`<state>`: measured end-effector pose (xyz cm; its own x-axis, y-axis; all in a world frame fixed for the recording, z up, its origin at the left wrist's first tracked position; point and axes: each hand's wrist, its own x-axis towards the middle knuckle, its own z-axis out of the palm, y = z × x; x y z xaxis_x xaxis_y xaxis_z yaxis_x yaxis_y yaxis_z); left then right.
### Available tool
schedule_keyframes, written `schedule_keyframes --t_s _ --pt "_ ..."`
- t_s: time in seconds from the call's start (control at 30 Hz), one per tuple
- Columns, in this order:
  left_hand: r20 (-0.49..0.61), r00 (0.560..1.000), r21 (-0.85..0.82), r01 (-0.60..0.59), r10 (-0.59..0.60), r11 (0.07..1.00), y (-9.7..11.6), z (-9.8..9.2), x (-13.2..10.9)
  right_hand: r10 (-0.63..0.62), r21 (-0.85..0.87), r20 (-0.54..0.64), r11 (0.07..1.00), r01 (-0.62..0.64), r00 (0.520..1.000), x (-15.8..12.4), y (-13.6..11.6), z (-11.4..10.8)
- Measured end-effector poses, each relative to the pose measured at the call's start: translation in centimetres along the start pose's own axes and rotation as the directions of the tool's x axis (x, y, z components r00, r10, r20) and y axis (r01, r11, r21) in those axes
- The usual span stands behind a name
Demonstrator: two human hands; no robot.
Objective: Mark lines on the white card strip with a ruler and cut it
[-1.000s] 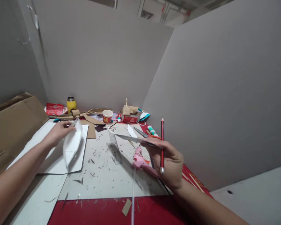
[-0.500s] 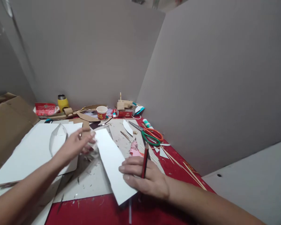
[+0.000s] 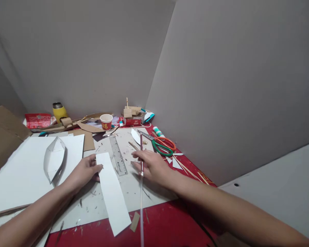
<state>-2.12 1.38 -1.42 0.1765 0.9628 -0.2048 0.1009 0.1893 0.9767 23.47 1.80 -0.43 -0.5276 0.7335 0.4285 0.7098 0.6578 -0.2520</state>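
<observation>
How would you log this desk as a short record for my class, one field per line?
Left hand: fingers holding a white strip near its far end
Right hand: holding a pencil
Ruler: lying between the hands
Scissors: beyond the right hand, green and orange handles
Boat-shaped paper: on a white sheet, left side
Cup: upright, toward the back

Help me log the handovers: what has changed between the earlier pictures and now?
The left hand let go of the boat-shaped piece, now lying on the white sheet, then moved right and took hold of the white strip. The right hand released that strip but still holds the pencil. The cup and yellow bottle stayed put.
</observation>
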Motion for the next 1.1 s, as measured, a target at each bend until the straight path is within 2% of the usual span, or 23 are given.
schedule_keyframes --t_s 0.13,0.27,0.4,0.5,0.63,0.77,0.93,1.03,1.1 --pt "-0.059 0.998 0.060 -0.035 0.038 0.998 -0.6 0.3 0.1 0.112 -0.120 0.188 0.989 -0.090 0.976 4.1 -0.7 1.7" --pt "-0.085 0.994 0.089 -0.062 0.070 0.994 -1.3 0.1 0.4 0.165 -0.200 0.306 0.974 -0.106 0.938 7.1 -1.5 3.5" --pt "-0.050 0.997 0.092 -0.060 0.065 0.994 -1.7 0.0 0.7 0.179 -0.212 0.405 0.972 -0.098 0.897 8.2 -1.1 3.9" --pt "-0.049 0.997 0.092 -0.049 0.054 0.995 -1.7 0.1 0.8 0.196 -0.206 0.435 0.972 -0.114 0.879 8.1 -0.5 3.7" --pt "-0.064 0.997 0.046 -0.048 0.051 0.998 -1.5 0.2 0.8 0.221 -0.156 0.441 0.973 -0.168 0.870 7.6 0.4 3.8" --pt "-0.087 0.995 -0.011 -0.057 0.056 0.998 -1.5 0.4 0.7 0.216 -0.042 0.411 0.975 -0.218 0.886 6.8 1.2 4.0" --pt "-0.076 0.995 -0.018 -0.067 0.065 0.998 -1.8 0.6 0.6 0.258 0.115 0.270 0.948 -0.298 0.927 4.6 1.3 1.5" --pt "-0.100 0.986 0.173 -0.118 0.136 0.978 -1.8 0.5 0.3 0.292 0.224 0.192 0.916 -0.332 0.937 2.5 0.7 -0.7" --pt "-0.154 0.953 0.360 -0.191 0.261 0.913 -1.5 0.5 0.0 0.374 0.509 0.162 0.761 -0.402 0.913 0.9 0.0 -1.5"
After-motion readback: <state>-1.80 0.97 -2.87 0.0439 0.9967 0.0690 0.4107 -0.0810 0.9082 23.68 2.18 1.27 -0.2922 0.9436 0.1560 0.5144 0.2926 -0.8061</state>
